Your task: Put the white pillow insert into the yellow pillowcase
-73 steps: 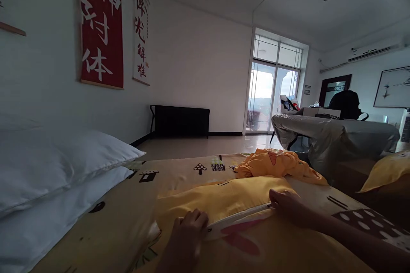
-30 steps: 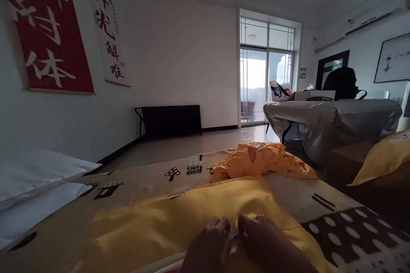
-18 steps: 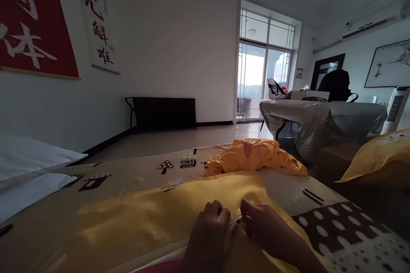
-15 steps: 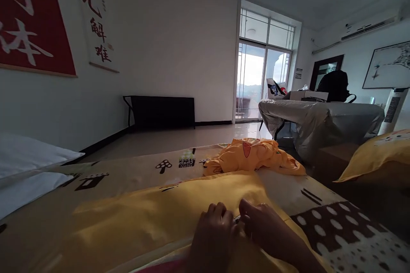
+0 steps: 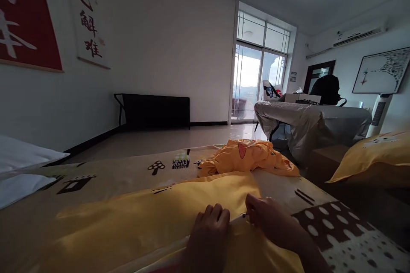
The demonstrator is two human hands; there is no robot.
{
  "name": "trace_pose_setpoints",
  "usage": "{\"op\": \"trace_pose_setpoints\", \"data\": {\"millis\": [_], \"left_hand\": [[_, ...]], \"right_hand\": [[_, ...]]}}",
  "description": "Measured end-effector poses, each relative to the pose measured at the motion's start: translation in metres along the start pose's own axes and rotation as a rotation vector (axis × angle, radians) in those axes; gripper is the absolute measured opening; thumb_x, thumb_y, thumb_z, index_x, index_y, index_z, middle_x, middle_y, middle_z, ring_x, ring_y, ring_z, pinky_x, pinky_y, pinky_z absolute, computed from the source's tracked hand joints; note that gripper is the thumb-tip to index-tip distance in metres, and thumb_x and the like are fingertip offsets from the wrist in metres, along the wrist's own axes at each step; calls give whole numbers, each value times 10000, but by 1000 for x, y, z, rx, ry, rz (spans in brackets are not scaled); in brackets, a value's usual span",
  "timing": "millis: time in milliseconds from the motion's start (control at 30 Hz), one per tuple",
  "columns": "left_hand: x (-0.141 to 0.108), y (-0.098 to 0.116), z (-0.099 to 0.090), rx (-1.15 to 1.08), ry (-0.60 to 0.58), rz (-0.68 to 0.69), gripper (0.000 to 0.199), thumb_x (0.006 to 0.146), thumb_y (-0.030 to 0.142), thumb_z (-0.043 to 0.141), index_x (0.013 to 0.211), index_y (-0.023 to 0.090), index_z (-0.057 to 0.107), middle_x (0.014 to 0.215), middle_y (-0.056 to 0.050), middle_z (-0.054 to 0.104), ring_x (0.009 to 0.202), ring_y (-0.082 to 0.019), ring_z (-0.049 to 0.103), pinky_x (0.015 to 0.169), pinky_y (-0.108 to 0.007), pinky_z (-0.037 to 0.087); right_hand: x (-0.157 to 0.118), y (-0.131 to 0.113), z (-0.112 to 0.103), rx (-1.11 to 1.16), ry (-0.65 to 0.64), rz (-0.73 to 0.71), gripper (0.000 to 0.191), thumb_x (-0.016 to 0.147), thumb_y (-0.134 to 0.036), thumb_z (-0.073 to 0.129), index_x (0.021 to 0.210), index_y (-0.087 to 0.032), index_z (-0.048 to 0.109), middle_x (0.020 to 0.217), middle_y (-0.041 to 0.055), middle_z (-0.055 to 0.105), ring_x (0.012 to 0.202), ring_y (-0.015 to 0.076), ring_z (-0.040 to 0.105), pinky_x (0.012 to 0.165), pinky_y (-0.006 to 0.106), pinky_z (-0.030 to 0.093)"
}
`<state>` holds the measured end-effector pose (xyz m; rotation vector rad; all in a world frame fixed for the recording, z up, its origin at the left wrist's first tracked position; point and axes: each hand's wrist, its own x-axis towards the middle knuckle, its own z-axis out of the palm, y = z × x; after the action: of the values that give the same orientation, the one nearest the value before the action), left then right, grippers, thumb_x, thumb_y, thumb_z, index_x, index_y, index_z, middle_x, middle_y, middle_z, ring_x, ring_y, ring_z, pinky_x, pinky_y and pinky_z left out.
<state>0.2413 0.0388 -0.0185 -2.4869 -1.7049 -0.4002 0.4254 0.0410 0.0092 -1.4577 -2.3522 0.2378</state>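
Note:
A yellow pillowcase [image 5: 134,213] lies across the bed in front of me, with a pale zipper [image 5: 236,219] running along its near opening. My left hand [image 5: 209,230] is closed over the cloth at the zipper's edge, its fingers curled down. To the right, my right hand [image 5: 269,217] pinches the small zipper pull at the zipper's right part; the fingertips partly hide it. Between the two hands a short stretch of zipper shows. A strip of pink shows low in the opening, left of my left hand.
Crumpled orange cloth [image 5: 246,158] lies beyond the pillowcase on the patterned bed sheet [image 5: 121,170]. White pillows [image 5: 25,153] are at the left edge, a yellow pillow [image 5: 374,155] at the right. Behind stands a plastic-covered table [image 5: 294,113] with a black backpack [image 5: 325,89].
My right hand has moved right, away from my left hand, and the zipper pull has gone with it. More zipper shows between the hands. The view has turned slightly to the right.

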Motion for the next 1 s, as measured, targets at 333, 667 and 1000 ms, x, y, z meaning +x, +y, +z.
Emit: {"op": "trace_pose_setpoints", "data": {"millis": [333,667,1000], "left_hand": [[-1,-1,-5,-10,-45,21,258,773,63,453,943,164,617,1026,-89,610,985,-250,521,827,-379,372],[-2,1,-9,2,-17,1,340,845,31,343,934,181,635,1010,-76,624,958,-230,537,821,-370,373],[-4,1,-11,1,-47,1,278,853,79,384,929,183,630,1021,-76,618,974,-241,537,838,-383,385]], "right_hand": [[-1,10,5,-47,-66,-16,123,856,-153,363,801,-181,470,757,32,639,614,112,456,547,260,214],[9,15,29,-82,-87,-104,107,846,-184,391,784,-171,477,757,32,616,596,94,393,533,254,218],[10,16,28,-112,-94,-151,133,793,-187,415,681,-165,483,687,16,613,562,83,360,526,248,212]]}}
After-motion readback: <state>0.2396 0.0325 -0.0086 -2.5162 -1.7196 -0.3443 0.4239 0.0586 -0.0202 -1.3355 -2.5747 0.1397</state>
